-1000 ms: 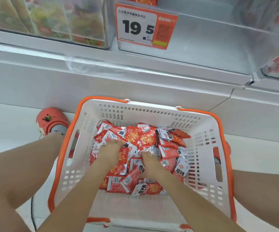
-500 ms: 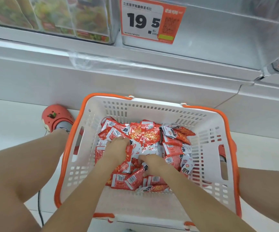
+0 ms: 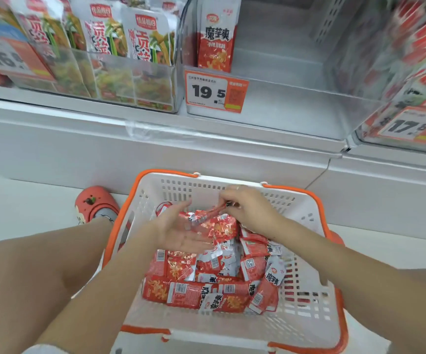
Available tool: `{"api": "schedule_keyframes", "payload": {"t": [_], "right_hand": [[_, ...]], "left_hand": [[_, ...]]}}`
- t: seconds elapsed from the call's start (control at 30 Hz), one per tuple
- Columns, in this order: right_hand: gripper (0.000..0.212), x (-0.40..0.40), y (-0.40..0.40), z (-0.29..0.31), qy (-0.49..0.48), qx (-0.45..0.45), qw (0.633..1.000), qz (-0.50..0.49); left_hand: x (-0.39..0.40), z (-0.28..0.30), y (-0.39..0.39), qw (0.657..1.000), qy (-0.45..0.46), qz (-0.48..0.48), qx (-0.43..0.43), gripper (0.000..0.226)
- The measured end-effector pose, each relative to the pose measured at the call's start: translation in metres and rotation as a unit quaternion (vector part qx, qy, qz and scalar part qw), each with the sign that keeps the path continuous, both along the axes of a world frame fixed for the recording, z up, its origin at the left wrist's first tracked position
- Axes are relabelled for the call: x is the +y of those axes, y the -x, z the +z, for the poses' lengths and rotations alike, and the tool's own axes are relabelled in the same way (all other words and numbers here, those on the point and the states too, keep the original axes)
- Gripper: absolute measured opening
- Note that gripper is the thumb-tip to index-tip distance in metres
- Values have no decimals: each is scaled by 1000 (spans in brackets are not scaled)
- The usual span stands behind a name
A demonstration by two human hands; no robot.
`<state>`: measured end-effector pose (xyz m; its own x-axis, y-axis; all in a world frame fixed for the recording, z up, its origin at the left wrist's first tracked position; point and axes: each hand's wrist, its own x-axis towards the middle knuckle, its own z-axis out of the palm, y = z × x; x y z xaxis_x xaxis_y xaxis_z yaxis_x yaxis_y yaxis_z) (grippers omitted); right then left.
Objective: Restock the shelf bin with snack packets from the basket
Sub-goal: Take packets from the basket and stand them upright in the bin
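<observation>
A white basket with an orange rim (image 3: 306, 297) sits on the floor between my legs, holding several red and white snack packets (image 3: 206, 290). My right hand (image 3: 251, 209) is raised over the basket's far half, pinching one red packet (image 3: 208, 215) by its end. My left hand (image 3: 178, 231) is palm up beside it, fingers spread, right under that packet, and I cannot tell whether they touch. Above, the clear shelf bin (image 3: 283, 108) with the 19.5 price tag (image 3: 215, 91) holds one large red bag (image 3: 217, 34) at its left and is otherwise bare.
A bin of green and yellow snack bags (image 3: 109, 60) stands to the left of the target bin, and another bin with a 17.8 tag (image 3: 408, 126) stands to the right. A white shelf ledge (image 3: 155, 149) runs below. My red shoe (image 3: 94, 203) rests left of the basket.
Both hands have come up out of the packet pile. The right one now holds a packet and the left has turned palm up. The view has tilted up toward the shelf bins.
</observation>
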<state>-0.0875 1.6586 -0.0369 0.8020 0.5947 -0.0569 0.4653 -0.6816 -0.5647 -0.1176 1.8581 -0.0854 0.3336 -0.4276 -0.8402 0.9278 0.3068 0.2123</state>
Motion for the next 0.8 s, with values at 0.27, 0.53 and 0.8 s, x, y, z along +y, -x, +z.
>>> {"api": "schedule_keyframes", "payload": {"t": [0.27, 0.53, 0.8], "right_hand": [[59, -21, 6, 89, -192, 39, 977, -85], [23, -13, 16, 120, -386, 462, 760, -242], [19, -16, -1, 124, -332, 151, 891, -269]], "left_hand": [[-28, 122, -27, 965, 4, -9, -262, 26], [-22, 151, -35, 909, -67, 24, -410, 51], [-22, 160, -30, 907, -92, -21, -410, 34]]}}
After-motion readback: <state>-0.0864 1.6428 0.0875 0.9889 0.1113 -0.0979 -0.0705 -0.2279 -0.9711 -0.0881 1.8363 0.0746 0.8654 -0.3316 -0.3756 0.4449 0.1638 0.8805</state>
